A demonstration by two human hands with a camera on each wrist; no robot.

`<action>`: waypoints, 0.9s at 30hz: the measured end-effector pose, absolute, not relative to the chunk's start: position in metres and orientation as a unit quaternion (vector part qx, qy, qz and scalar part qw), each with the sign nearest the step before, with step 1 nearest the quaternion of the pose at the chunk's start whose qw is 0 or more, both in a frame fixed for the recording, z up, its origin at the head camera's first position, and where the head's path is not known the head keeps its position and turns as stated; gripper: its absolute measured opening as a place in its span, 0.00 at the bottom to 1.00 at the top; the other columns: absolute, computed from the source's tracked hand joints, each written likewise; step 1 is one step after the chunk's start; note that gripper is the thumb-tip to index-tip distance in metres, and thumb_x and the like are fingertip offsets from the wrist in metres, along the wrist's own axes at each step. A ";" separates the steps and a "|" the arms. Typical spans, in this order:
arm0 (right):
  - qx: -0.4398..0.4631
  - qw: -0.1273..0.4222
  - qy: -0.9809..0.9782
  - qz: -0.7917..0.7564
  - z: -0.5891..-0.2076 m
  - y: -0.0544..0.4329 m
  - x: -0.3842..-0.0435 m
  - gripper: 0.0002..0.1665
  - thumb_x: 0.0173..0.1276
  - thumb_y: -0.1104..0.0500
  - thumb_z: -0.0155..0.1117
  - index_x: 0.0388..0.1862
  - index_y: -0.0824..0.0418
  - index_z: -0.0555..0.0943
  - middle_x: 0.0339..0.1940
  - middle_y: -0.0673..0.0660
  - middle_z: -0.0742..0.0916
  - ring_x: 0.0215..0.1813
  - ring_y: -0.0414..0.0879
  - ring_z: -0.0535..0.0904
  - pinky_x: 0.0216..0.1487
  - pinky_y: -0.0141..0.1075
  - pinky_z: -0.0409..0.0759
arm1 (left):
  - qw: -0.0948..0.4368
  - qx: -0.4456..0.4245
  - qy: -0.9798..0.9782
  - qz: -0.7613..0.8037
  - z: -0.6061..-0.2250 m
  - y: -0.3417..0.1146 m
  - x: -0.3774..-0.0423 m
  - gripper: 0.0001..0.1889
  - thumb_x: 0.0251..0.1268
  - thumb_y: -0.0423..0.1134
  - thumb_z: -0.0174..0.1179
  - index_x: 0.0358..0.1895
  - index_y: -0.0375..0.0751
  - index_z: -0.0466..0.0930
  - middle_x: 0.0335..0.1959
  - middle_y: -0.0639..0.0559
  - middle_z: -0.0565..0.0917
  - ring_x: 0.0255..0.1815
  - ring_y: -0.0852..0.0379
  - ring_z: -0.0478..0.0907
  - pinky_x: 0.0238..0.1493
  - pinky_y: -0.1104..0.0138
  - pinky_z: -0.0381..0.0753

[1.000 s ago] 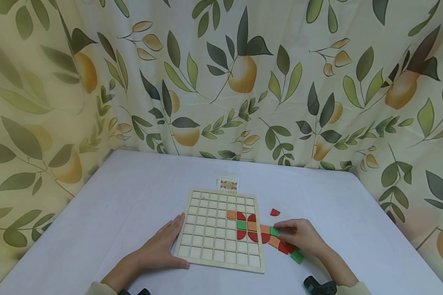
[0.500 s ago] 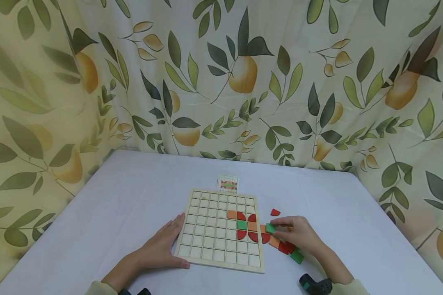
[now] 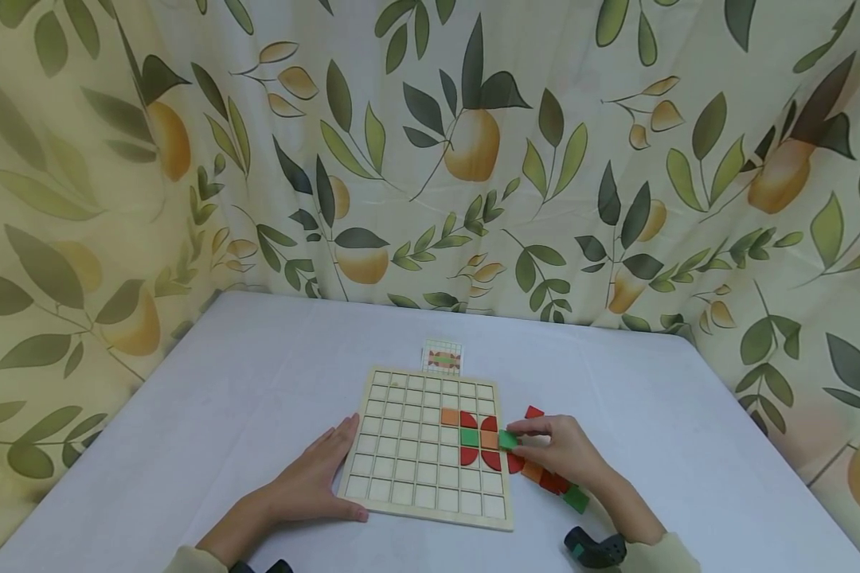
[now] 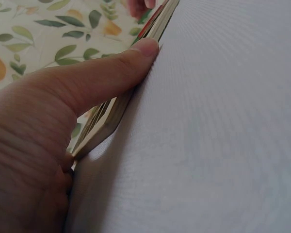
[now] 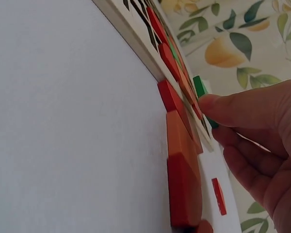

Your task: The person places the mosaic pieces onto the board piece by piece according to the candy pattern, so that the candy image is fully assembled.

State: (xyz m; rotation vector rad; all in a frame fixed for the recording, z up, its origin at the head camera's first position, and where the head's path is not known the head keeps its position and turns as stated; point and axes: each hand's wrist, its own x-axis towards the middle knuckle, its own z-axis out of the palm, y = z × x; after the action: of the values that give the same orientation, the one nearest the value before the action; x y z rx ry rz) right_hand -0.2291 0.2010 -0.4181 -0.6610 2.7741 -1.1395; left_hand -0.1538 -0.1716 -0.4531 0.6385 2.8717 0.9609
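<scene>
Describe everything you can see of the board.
The board is pale and wood-looking, with a raised rim and ridges dividing it into square cells. It lies flat on the white cloth, a small card at its far edge. Orange, red and green tiles sit in cells toward its right side; many others are bare. The left hand touches its left side, thumb along the near edge. A held green tile is at its right rim; contact is unclear.

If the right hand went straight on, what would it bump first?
Probably the orange tile on the board, just past the green tile the right hand pinches. Height is unclear; it might pass over.
</scene>
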 end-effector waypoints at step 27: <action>-0.291 0.046 0.873 -0.390 -0.414 0.166 -0.235 0.15 0.54 0.58 0.71 0.43 0.57 0.85 0.40 0.48 0.86 0.43 0.45 0.79 0.44 0.41 0.79 | 0.019 0.214 0.927 0.308 -0.455 -0.173 -0.154 0.67 0.32 0.73 0.64 0.72 0.34 0.40 0.73 0.45 0.47 0.72 0.55 0.42 0.69 0.59 0.42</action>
State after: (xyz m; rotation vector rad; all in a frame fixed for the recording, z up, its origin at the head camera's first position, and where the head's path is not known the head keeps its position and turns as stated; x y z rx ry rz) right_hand -0.2352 0.1659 -0.4142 -0.8883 2.6644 -1.1895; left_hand -0.1544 -0.1727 -0.4548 0.6634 2.8779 0.9566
